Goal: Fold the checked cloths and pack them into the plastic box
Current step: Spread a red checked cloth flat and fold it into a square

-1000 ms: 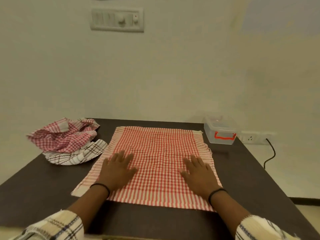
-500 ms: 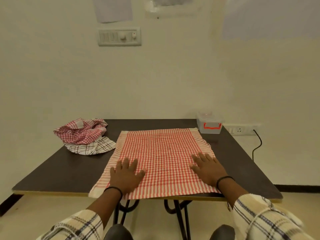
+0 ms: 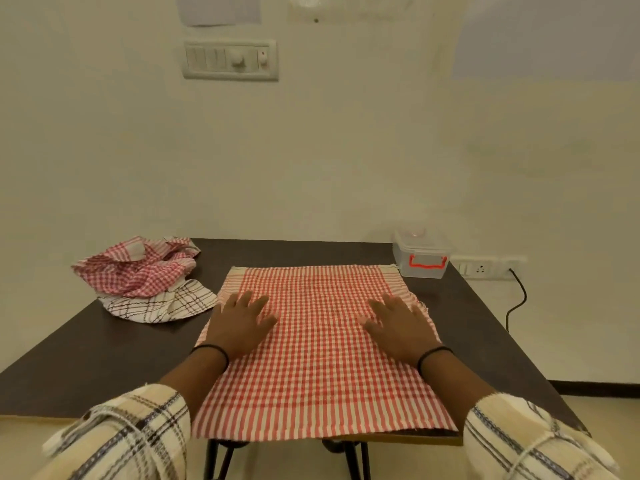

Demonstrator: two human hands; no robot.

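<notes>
A red-and-white checked cloth (image 3: 318,344) lies spread flat on the dark table (image 3: 104,355), its near edge hanging just over the table's front. My left hand (image 3: 239,323) rests flat on its left part, fingers apart. My right hand (image 3: 401,325) rests flat on its right part, fingers apart. A crumpled pink checked cloth (image 3: 138,268) sits on a white cloth with dark checks (image 3: 156,304) at the far left. A clear plastic box (image 3: 420,254) with a red handle stands lidded at the far right corner.
A pale wall stands right behind the table, with a switch panel (image 3: 230,59) high up. A socket strip (image 3: 485,268) with a black cable (image 3: 517,299) is on the wall to the right of the box. Black table legs (image 3: 221,459) show below the front edge.
Both hands have slid forward along the cloth, away from its near edge. The camera view has tilted and pulled back, so the table's front edge and legs show now.
</notes>
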